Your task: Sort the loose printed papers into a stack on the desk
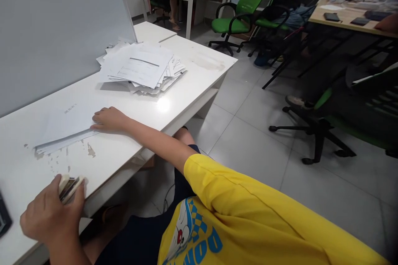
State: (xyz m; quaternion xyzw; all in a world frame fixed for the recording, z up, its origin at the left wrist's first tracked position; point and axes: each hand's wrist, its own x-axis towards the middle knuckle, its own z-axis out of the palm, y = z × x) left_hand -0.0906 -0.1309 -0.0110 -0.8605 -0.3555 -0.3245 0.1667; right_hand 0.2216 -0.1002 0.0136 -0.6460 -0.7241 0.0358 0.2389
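Sheets [66, 122] at middle left look lined up already; the right hand [109, 119] rests there, grip unclear. Left hand [51, 213] pinches a stapler [71, 187]. Upper-middle paper pile [139, 66] looks messy.

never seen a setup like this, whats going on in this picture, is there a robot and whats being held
No robot here: these are a person's own bare hands. The single picture comes from a camera worn on that person's head, looking forward and down, so you also see their yellow shirt. On the white desk lie a thin stack of papers and, farther off, a messy paper pile. The left hand holds a small pale object, perhaps a stapler. The right hand rests at one end of the thin stack.
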